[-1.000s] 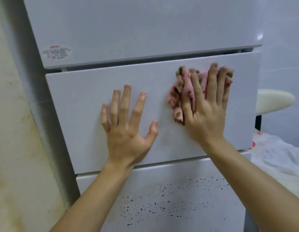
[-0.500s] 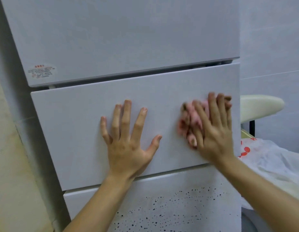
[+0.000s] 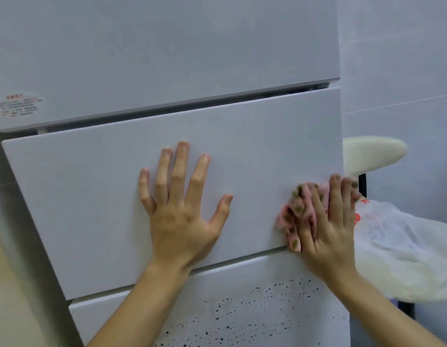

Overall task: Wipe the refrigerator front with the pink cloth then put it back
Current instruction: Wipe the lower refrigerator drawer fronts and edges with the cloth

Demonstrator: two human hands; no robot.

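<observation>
The white refrigerator (image 3: pixel 97 196) fills the view, with an upper door, a middle drawer front and a lower panel speckled with black dots. My left hand (image 3: pixel 180 211) lies flat on the middle drawer front, fingers spread and straight. At the drawer's lower right corner, my right hand (image 3: pixel 327 226) presses the pink spotted cloth (image 3: pixel 292 216) against the front with straight fingers. Most of the cloth is bunched under that palm; its left part sticks out.
A label sticker (image 3: pixel 17 106) sits on the upper door at the left. Right of the refrigerator stand a cream padded seat (image 3: pixel 372 154) on a dark frame and a white plastic bag (image 3: pixel 402 246) with red print. A beige wall (image 3: pixel 7 296) lies at the left.
My right hand has slid the cloth down the middle drawer front, from near its top right to its lower right corner. My left hand has stayed flat on the drawer.
</observation>
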